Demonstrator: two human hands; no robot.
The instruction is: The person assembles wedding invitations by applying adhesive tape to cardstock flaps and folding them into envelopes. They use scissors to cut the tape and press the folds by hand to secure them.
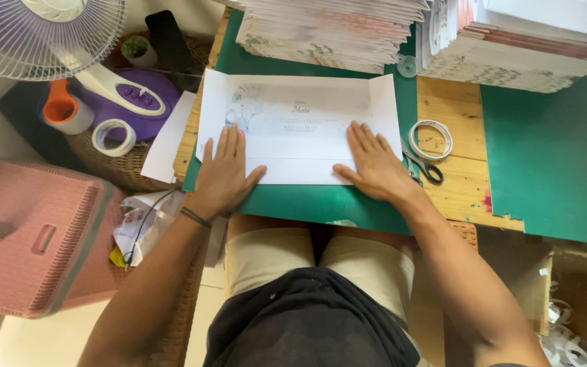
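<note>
A white printed paper sheet (300,122) with folded side flaps lies flat on a green cutting mat (321,200) on a low wooden table. My left hand (222,170) presses flat on the sheet's lower left part, fingers spread. My right hand (375,163) presses flat on its lower right part, fingers together. Neither hand grips anything. My knees sit under the table's front edge.
Tall stacks of printed paper (334,30) stand at the back of the table. A tape roll (431,139) and scissors (422,168) lie right of the sheet. At left are a fan (49,30), a wicker basket (120,166) with tape rolls, and a pink plastic stool (32,234).
</note>
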